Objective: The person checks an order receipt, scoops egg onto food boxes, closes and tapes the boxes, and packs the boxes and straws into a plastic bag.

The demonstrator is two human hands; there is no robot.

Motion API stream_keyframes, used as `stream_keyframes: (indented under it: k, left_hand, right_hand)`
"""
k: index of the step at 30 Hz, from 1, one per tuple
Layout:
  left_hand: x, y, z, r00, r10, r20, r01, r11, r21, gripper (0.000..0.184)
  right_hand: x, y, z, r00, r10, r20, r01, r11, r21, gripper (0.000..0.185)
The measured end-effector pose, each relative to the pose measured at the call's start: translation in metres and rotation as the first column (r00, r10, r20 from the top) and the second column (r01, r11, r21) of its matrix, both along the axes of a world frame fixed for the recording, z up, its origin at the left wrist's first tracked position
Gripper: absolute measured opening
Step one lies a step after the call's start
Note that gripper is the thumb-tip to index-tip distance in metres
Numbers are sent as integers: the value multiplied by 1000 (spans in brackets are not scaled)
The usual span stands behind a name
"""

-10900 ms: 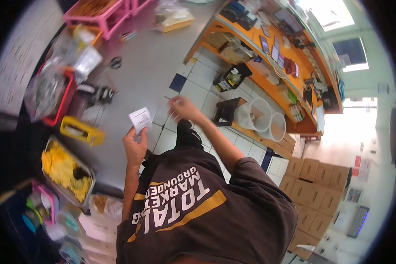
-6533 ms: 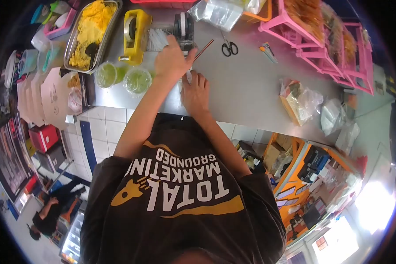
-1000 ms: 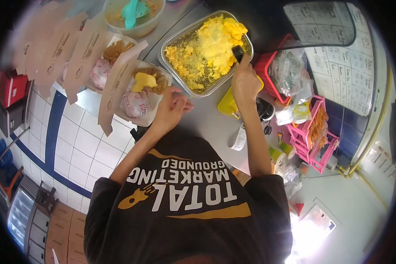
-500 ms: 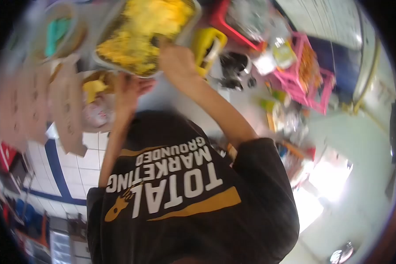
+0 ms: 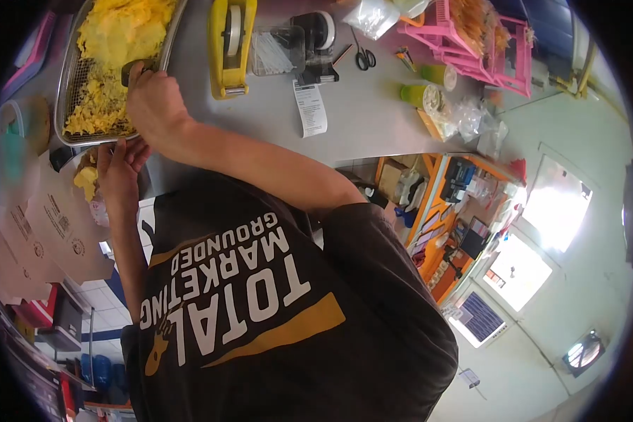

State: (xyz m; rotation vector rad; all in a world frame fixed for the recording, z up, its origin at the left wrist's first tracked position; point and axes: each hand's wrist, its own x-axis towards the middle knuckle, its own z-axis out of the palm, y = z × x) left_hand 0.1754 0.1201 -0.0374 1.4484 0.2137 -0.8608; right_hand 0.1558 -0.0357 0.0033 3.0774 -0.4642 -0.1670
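Observation:
A metal tray [image 5: 61, 105] with a mesh bottom stands at the upper left, heaped with yellow chips [image 5: 123, 32]. Over its right side, my right hand [image 5: 156, 102] is closed around a dark-handled tool [image 5: 135, 72]; the tool's working end is hidden. My left hand [image 5: 122, 169] is at the tray's near edge, fingers apart and upward, fingertips close to the rim. Whether they bear on the rim I cannot make out. Just left of this hand, partly behind it, yellow pieces [image 5: 86, 181] and a wrapped item [image 5: 98, 211] sit in an opened cardboard box [image 5: 67, 232].
To the right on the grey counter [image 5: 373, 126] are a yellow tape dispenser [image 5: 226, 49], a black one [image 5: 318, 53], a clear container [image 5: 278, 50], a receipt [image 5: 309, 109], scissors [image 5: 363, 56], green cups [image 5: 422, 95] and a pink basket [image 5: 450, 42]. A blurred tub [image 5: 14, 137] stands left.
The view has swung right, so the tray, hands and boxes now appear farther left. The right hand still grips the dark tool at the chips; the left remains by the tray's near edge.

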Motion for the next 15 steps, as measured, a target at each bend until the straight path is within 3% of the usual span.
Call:
stream_keyframes:
  k: [2, 4, 5, 6, 8, 10, 15]
  left_hand:
    - [4, 11, -19, 1000, -8, 9, 8, 1000, -9, 22]
    - [4, 16, -23, 1000, -8, 22, 9, 1000, -15, 22]
    - [3, 19, -25, 920, -222, 323, 166, 967, 192, 23]
    - [2, 13, -13, 926, -219, 308, 158, 965, 209, 25]
    - [-1, 2, 11, 937, -209, 278, 143, 960, 242, 28]
    - [-4, -6, 25, 983, -91, 162, 59, 980, 191, 31]
    - [-5, 8, -4, 961, -185, 206, 133, 960, 245, 28]
  right_hand:
    - [-1, 2, 4, 976, 129, -175, -122, 991, 48, 64]
    - [-11, 8, 6, 971, 199, -133, -181, 973, 141, 61]
    - [-15, 10, 7, 961, 263, -90, -238, 946, 222, 58]
    - [-16, 15, 7, 959, 272, -82, -247, 941, 230, 58]
    - [-18, 25, 5, 944, 291, -159, -205, 889, 409, 47]
    - [-18, 24, 4, 954, 278, -114, -201, 873, 443, 41]
    - [-3, 21, -14, 994, 107, 8, -89, 771, 631, 28]
